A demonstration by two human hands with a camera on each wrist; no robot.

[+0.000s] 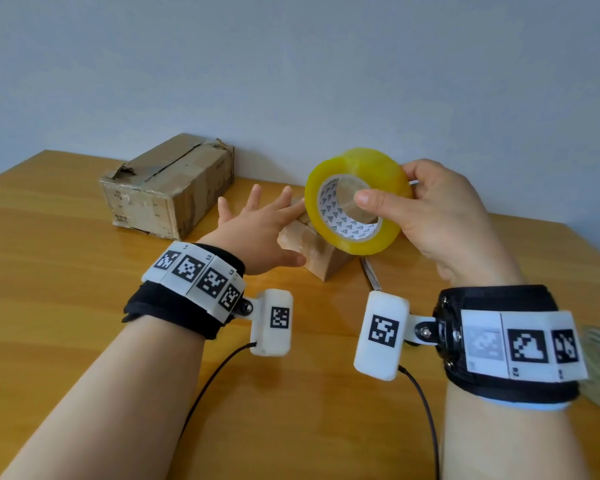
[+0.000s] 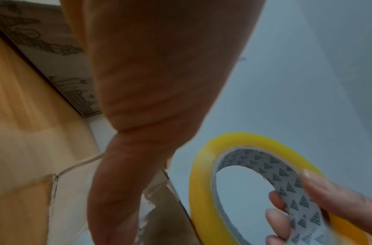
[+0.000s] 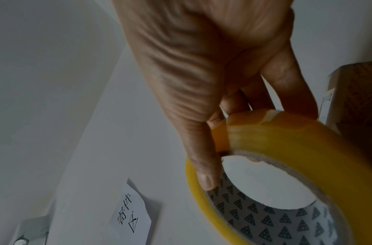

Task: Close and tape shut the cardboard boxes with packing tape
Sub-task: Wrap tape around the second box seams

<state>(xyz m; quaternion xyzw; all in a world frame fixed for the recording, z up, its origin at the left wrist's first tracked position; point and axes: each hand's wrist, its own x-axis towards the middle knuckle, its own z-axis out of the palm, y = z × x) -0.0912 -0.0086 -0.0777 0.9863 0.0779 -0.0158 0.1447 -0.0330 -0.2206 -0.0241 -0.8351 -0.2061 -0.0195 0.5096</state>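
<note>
Wooden table (image 1: 66,306); right hand (image 1: 440,216) grips yellow tape roll (image 1: 357,202), left hand (image 1: 257,233) spread.

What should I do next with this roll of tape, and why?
Probably bring your left hand up to the tape roll and pick at its loose end. Your right hand holds the roll in the air, no strip is pulled out, and the left hand is open over the small box.

Both bare forearms wear black fabric wrist straps (image 1: 174,308) ringed with white tiles printed in black square codes, each carrying a white boxy camera (image 1: 381,336) on a screwed hinge with a thin black cable (image 1: 426,410) trailing toward the lower frame.
</note>
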